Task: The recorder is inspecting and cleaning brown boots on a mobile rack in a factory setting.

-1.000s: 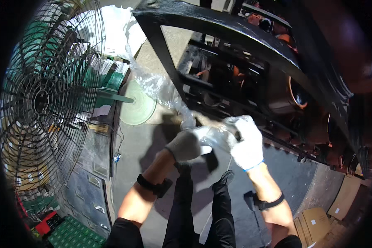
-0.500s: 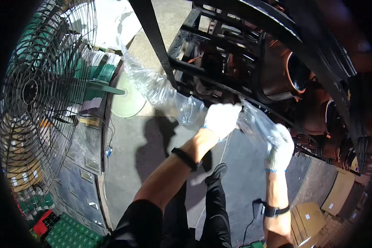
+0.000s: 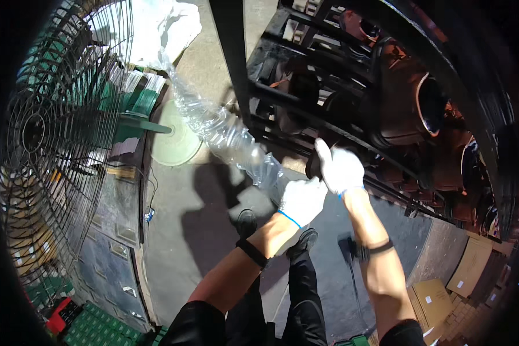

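Observation:
A long twist of clear plastic film (image 3: pixel 222 135) runs from a white bundle at the upper left down to my left hand (image 3: pixel 303 200). My left hand, in a white knitted glove, is closed around the film's lower end. Close beside it, up and to the right, is my right hand (image 3: pixel 341 167), gloved the same way. Its thumb sticks up apart from the palm, and no film shows in it; its other fingers are partly hidden. Both hands are just in front of a black metal rack (image 3: pixel 323 118) bearing brown, rounded, hollow pieces (image 3: pixel 401 104).
A wire-guarded fan (image 3: pixel 40 132) fills the left side. Behind it are a round pale green base (image 3: pixel 173 144) and the white bundle (image 3: pixel 155 29). Green crates (image 3: pixel 98 326) are at lower left, flattened cardboard (image 3: pixel 432 300) at lower right. My shoes stand on grey floor.
My right hand has come off its stretch of film and moved up and left, next to my left hand. My left hand has moved down, still gripping the film. My view has shifted slightly.

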Demonstrator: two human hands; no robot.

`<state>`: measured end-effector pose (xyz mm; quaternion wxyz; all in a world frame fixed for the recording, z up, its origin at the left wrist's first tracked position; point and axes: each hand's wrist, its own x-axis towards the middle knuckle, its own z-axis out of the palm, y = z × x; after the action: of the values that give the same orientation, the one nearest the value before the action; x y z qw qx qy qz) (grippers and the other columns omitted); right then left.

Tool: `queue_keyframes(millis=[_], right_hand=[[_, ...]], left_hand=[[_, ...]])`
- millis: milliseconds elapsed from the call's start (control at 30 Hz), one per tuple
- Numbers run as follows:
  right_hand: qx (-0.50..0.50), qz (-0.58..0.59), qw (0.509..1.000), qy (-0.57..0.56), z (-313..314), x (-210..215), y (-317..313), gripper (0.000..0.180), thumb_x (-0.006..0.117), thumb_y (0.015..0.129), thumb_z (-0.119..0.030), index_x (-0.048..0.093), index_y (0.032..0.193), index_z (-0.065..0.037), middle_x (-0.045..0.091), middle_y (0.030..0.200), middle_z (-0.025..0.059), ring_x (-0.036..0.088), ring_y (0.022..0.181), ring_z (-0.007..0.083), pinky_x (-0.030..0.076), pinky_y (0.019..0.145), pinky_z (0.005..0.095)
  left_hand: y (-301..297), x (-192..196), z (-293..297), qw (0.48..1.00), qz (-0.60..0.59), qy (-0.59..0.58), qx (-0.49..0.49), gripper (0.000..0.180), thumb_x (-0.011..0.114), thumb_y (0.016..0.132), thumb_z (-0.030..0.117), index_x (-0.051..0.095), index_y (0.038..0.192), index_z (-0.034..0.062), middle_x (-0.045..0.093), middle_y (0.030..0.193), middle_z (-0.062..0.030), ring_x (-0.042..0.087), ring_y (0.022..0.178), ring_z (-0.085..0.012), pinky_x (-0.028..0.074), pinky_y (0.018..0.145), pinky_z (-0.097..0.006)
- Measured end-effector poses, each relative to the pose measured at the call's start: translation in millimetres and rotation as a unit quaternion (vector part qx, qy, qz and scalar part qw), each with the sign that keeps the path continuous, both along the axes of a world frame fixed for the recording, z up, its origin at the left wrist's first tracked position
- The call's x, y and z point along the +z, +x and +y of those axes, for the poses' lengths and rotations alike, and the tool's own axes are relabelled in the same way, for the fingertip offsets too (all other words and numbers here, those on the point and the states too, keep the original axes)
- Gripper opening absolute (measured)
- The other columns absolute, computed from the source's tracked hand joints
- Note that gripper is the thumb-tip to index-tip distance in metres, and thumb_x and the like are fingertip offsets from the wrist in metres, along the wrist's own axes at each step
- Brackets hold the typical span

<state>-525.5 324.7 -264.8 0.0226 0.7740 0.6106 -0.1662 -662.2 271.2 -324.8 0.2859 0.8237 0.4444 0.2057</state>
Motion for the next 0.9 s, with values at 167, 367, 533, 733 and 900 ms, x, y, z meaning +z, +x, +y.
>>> queue_keyframes(millis=[167,367,533,733,900], right_hand=[[0.066,0.159,0.912,0.373,-38,31,-15,0.04,0.069,0.095,-0.012,0.069,0.134,-0.006,0.071,0.122,0.0227,0.069,0.109,0.0438,0.055,0.097,0.0488],[0.085,0.276,0.92,0.265,-72,57,18,0.054,0.074,0.081,0.003,0.07,0.134,-0.008,0.064,0.124,0.0205,0.069,0.107,0.0422,0.06,0.089,0.0439],[0.153,0.181,0.97,0.054,-137,81,72,0.016,0.071,0.086,-0.006,0.078,0.1,-0.005,0.074,0.091,0.0184,0.071,0.085,0.0407,0.06,0.079,0.0452],[-0.403,0.302,0.823,0.261,-253,93,197,0.022,0.073,0.089,-0.011,0.078,0.103,0.005,0.078,0.101,0.0111,0.072,0.094,0.026,0.057,0.093,0.0394],[-0.425,0.474,0.673,0.377,-175,79,136,0.018,0.071,0.094,-0.01,0.077,0.103,0.005,0.073,0.104,0.007,0.066,0.101,0.0165,0.053,0.092,0.0311]], left_hand=[[-12,34,72,0.998,-0.05,0.01,0.048,0.021,0.062,0.091,0.017,0.071,0.106,0.0044,0.074,0.091,-0.0238,0.073,0.088,-0.0441,0.059,0.076,-0.053],[-18,61,50,0.912,-0.34,-0.222,-0.068,0.048,0.072,0.097,0.032,0.061,0.132,0.0007,0.073,0.116,-0.0196,0.071,0.112,-0.0368,0.058,0.093,-0.044],[-37,68,8,0.973,0.084,0.065,-0.205,0.014,0.076,0.095,0.019,0.074,0.097,0.0043,0.072,0.086,-0.013,0.073,0.08,-0.0252,0.058,0.074,-0.036],[25,62,44,0.996,-0.085,-0.016,-0.022,0.016,0.067,0.1,0.023,0.073,0.1,0.0085,0.073,0.084,-0.0135,0.071,0.074,-0.0318,0.057,0.068,-0.044],[96,49,63,0.968,0.161,-0.019,-0.193,0.03,0.061,0.102,0.033,0.074,0.111,0.0074,0.077,0.09,-0.0148,0.076,0.082,-0.0364,0.059,0.072,-0.049]])
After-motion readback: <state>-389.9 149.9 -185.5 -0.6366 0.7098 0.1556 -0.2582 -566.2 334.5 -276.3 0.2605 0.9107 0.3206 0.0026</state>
